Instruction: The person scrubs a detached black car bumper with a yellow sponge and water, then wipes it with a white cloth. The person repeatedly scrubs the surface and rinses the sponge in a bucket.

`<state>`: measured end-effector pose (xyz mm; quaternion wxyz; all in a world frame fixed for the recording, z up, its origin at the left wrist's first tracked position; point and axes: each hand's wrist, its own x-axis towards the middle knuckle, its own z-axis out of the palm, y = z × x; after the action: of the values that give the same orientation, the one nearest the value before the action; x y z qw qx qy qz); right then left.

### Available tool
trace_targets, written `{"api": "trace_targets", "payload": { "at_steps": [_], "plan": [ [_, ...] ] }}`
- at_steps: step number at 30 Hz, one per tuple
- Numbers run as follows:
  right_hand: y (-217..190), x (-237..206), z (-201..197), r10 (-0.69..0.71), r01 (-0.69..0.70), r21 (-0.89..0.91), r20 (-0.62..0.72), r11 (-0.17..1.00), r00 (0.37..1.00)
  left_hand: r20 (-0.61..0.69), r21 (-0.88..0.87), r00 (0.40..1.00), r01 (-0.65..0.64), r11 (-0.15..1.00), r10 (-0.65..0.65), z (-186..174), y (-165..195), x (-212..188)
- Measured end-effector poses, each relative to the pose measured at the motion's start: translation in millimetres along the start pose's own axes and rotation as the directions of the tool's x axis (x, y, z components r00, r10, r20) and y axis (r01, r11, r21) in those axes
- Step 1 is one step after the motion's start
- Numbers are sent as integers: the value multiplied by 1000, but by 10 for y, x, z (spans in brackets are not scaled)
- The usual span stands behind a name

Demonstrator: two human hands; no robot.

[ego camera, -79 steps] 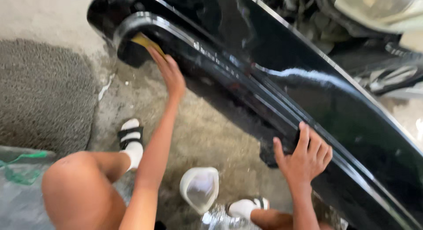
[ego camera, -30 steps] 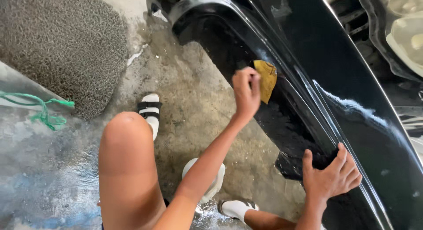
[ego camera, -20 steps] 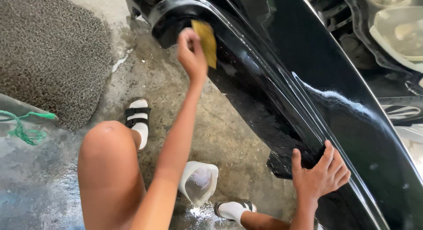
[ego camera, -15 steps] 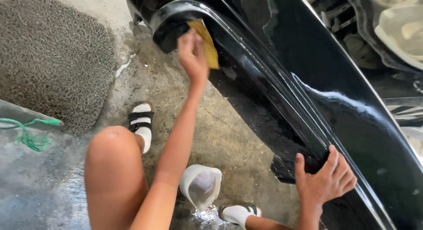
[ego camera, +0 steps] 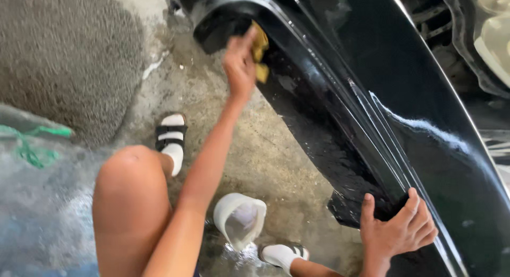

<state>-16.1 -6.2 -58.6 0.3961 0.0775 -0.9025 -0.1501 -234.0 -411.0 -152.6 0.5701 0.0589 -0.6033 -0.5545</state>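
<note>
A glossy black car bumper panel [ego camera: 372, 91] runs diagonally from top left to bottom right. My left hand [ego camera: 240, 64] grips a yellow cloth [ego camera: 260, 49] and presses it against the panel's lower lip near its upper left end. My right hand [ego camera: 397, 229] lies flat with spread fingers on the panel's lower edge at the bottom right, holding nothing. My bare left knee [ego camera: 133, 176] is bent in the foreground.
A small white plastic cup [ego camera: 239, 218] lies on the wet concrete floor [ego camera: 255, 149] between my feet in white socks and sandals [ego camera: 171, 139]. A grey mat [ego camera: 69, 59] lies at upper left, a green cord [ego camera: 32, 144] at the left edge.
My left hand has wiped with the yellow cloth up along the panel's lower lip toward its upper left end. My right hand has stayed braced on the panel's lower edge.
</note>
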Motion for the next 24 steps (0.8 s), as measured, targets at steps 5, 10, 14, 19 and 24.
{"api": "trace_targets", "payload": {
  "at_steps": [5,10,14,19,24],
  "plan": [
    [-64,47,-15,19,-19,-4,-24,1000,1000,16,23,991,132,991,-132,65,359,-230],
    [-107,80,-66,27,-27,3,-27,1000,999,134,-70,990,58,996,-48,103,414,-371],
    [-113,102,-114,13,-12,35,-11,999,1000,77,-161,984,170,972,-159,-22,202,-99],
    [-122,116,-121,37,-37,19,-13,999,999,95,127,987,117,985,-129,-29,337,-107],
    [-91,77,-103,25,-24,40,-15,999,1000,29,254,990,127,959,-139,89,544,-193]
  ]
}}
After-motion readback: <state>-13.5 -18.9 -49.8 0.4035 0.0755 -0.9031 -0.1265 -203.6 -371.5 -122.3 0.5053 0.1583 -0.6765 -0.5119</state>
